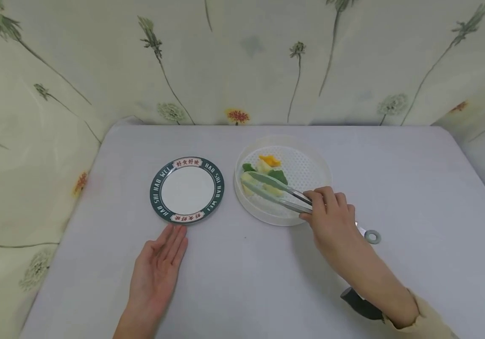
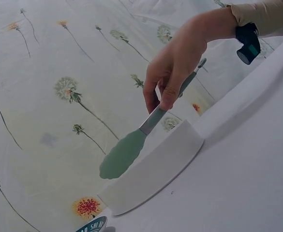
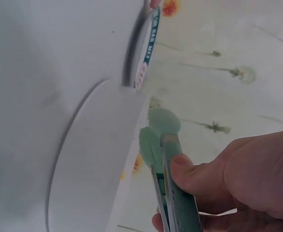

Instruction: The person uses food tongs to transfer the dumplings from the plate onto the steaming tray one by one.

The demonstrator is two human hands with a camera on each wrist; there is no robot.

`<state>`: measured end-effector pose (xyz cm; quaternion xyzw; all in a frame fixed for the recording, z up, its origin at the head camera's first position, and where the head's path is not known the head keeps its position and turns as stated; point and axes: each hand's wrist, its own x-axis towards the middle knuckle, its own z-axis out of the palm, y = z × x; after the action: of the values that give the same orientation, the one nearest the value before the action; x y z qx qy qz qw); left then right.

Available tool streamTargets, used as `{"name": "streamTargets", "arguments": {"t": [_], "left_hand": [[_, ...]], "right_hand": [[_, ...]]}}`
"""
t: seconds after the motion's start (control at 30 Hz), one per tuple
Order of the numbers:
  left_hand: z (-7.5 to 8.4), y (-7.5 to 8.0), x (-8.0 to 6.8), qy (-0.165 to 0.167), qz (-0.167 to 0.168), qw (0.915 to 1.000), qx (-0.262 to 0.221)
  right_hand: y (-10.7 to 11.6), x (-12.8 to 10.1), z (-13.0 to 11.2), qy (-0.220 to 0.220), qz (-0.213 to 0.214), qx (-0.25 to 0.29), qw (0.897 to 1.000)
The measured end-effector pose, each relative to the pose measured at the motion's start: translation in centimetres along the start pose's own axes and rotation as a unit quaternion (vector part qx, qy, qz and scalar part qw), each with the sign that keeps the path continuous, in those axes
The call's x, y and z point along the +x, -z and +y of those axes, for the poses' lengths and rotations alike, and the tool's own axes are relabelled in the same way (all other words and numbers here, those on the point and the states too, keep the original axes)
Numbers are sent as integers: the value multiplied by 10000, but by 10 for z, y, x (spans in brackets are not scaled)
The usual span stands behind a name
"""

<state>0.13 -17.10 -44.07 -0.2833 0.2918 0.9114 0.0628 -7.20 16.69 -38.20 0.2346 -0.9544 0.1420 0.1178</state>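
My right hand (image 1: 331,219) grips a pair of tongs (image 1: 268,181) with pale green heads and metal arms. The tongs reach over a round white basket (image 1: 310,165) with a perforated floor. Inside lie an orange piece (image 1: 270,160), green pieces (image 1: 278,176) and pale yellow pieces (image 1: 263,167), like cut vegetables. Around one yellow piece at the left the tong heads stand apart; whether they touch it cannot be told. My left hand (image 1: 153,278), palm up with straight fingers, has its fingertips at the near rim of a green-edged white plate (image 1: 187,188).
A white cloth covers the table (image 1: 242,273). A floral curtain (image 1: 225,61) hangs behind and at the sides. Beneath the right forearm shows a black object (image 1: 361,303), the wrist-worn device (image 2: 247,44) in the left wrist view.
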Motion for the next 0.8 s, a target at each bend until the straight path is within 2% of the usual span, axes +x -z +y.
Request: {"name": "streamTargets", "arguments": {"t": [0.13,0.3,0.57,0.8], "left_hand": [[0,0,0,1,36,10000,29],[0,-2,-1,2,74,10000,65],[1,-4,-3,44,109,9998,173],[2,-4,-4,79,52,9999,132]], "right_hand": [[0,4,-12,-4,-125,34,9999],[-4,11,-30,81,-478,86,9988],[-18,19,-64,191,-864,-100,9960],[-33,23,-88,422,-734,-342,9958]]}}
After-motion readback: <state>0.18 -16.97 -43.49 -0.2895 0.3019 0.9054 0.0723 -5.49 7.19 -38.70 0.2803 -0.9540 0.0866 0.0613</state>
